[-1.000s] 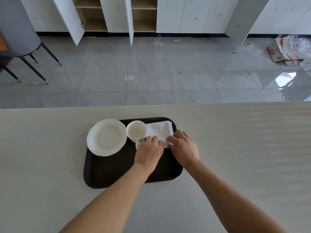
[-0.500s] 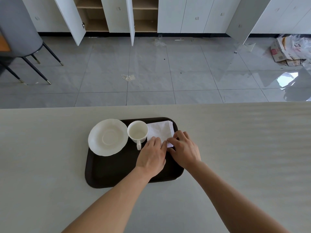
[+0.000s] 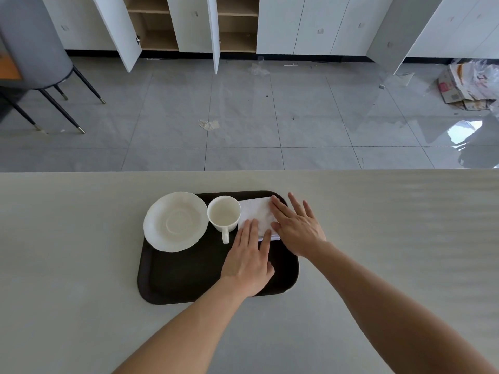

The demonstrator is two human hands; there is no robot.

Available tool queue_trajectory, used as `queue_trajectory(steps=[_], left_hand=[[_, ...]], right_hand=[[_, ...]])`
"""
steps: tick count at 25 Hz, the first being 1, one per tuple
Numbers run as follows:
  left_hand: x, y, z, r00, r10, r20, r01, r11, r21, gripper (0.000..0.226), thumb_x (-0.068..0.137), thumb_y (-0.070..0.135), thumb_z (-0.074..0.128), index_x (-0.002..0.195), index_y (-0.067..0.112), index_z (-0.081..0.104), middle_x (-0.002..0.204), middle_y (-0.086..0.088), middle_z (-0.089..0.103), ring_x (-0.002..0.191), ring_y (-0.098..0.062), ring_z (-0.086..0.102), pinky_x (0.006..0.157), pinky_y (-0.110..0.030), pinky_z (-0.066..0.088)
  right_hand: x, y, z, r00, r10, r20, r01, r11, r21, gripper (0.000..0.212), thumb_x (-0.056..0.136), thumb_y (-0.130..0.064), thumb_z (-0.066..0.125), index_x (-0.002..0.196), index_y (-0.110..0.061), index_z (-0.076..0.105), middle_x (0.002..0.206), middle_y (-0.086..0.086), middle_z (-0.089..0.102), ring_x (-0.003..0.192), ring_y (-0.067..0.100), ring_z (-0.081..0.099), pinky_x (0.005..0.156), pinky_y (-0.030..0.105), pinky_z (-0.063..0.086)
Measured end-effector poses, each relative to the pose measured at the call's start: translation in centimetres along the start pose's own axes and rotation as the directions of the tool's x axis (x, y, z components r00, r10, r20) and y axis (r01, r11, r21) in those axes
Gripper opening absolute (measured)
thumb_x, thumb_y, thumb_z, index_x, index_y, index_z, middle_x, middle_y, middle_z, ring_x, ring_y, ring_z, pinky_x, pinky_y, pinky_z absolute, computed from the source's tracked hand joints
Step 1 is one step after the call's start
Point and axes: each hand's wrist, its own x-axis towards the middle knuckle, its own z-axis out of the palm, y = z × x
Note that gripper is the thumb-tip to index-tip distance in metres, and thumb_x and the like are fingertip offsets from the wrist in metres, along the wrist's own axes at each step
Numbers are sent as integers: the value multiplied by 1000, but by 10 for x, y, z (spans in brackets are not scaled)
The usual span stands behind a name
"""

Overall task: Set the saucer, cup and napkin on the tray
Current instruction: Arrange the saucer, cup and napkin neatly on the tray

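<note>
A dark brown tray [image 3: 189, 276] lies on the pale table. A white saucer [image 3: 175, 221] rests on its far left corner, overhanging the rim. The white cup [image 3: 224, 215] stands upright beside it, handle toward me. A folded white napkin [image 3: 256, 211] lies at the tray's far right. My left hand [image 3: 249, 261] lies flat, fingertips on the napkin's near edge. My right hand [image 3: 295, 225] lies flat with fingers spread over the napkin's right side. Neither hand grips anything.
The pale table [image 3: 391, 225] runs wide on both sides of the tray, its far edge just beyond it. Past the edge is grey tiled floor, a chair [image 3: 35, 58] at far left and open cupboards [image 3: 189, 28].
Both hands have gone from curled fingers pinching the napkin's near edge to flat, spread palms on it. The right hand slid forward along the napkin's right side.
</note>
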Motion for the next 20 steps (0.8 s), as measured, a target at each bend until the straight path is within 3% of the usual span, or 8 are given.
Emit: queue_trajectory(steps=[5, 9, 12, 16, 20], left_hand=[[-1, 0, 3, 997, 10, 72, -9, 1000, -9, 86, 92, 65, 13, 155, 10, -8, 159, -27, -22, 146, -38, -26, 120, -49, -13], [0, -1, -3, 990, 1, 141, -1, 1000, -2, 86, 93, 67, 14, 154, 12, -13, 158, -26, -25, 146, -38, -28, 121, -50, -10], [3, 0, -14, 987, -7, 161, 1, 999, 32, 82, 96, 61, 20, 155, 13, -11, 160, -25, -20, 148, -37, -23, 121, -49, -11], [-3, -1, -28, 997, -13, 71, 11, 1000, 24, 71, 99, 47, 30, 155, 12, 6, 164, -24, 0, 151, -38, -6, 121, -47, -3], [-19, 0, -41, 996, 39, -82, -35, 998, 52, 67, 98, 40, 31, 154, 9, 11, 164, -20, 8, 152, -36, -2, 123, -47, -1]], right_hand=[[-3, -2, 2, 1000, 20, -7, -20, 1000, -17, 62, 101, -47, 19, 156, -28, -3, 164, -17, -9, 149, 24, -19, 122, 48, -3], [0, -5, -6, 997, 13, 71, -12, 1000, -12, 62, 102, -46, 21, 155, -28, -5, 164, -16, -11, 150, 25, -19, 122, 48, -2], [0, -9, -16, 999, 24, 45, -25, 999, 23, 63, 102, -50, 28, 156, -27, 7, 165, -14, -4, 151, 22, -11, 123, 46, 3], [-14, -17, -18, 999, 13, -51, -9, 998, 63, 60, 100, -54, 36, 152, -24, 29, 165, -6, 14, 152, 21, 6, 123, 43, 14], [-28, -20, -34, 984, 77, -162, -49, 984, 170, 55, 98, -51, 44, 146, -25, 39, 158, -5, 33, 144, 21, 25, 115, 40, 26]])
